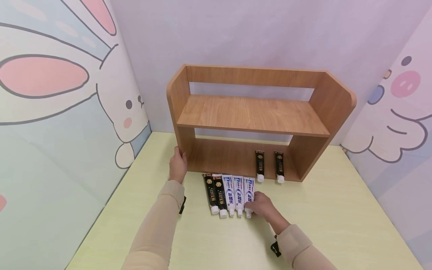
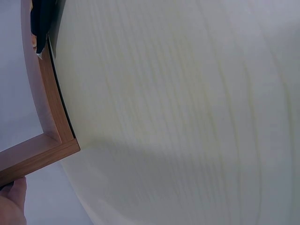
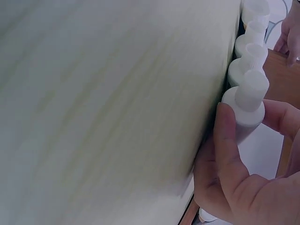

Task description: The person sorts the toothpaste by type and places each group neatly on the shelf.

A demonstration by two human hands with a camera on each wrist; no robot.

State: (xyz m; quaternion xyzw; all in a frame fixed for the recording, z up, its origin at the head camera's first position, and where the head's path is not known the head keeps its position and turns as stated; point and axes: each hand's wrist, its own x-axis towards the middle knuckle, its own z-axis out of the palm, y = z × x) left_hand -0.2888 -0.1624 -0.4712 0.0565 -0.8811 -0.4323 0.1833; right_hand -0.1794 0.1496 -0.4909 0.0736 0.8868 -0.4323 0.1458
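Note:
My right hand [image 1: 261, 204] pinches the rightmost white-and-blue toothpaste tube [image 1: 249, 187] near its cap, thumb and fingers on either side of it in the right wrist view. Two more white tubes [image 1: 233, 192] lie directly left of it, then two black toothpaste tubes [image 1: 216, 191] with white caps. This row lies on the table along the shelf's front edge, caps toward me. With my left hand [image 1: 177, 167] I grip the left side panel of the wooden shelf [image 1: 253, 112] near its lower front. Only a bit of that hand [image 2: 11, 206] shows in the left wrist view.
Two black tubes [image 1: 260, 165] lie apart on the shelf's lower board at the right, their caps jutting over its front edge. The upper board [image 1: 253, 112] holds nothing visible. Cartoon-printed walls [image 1: 131, 75] enclose the pale yellow table [image 1: 337, 210] on three sides.

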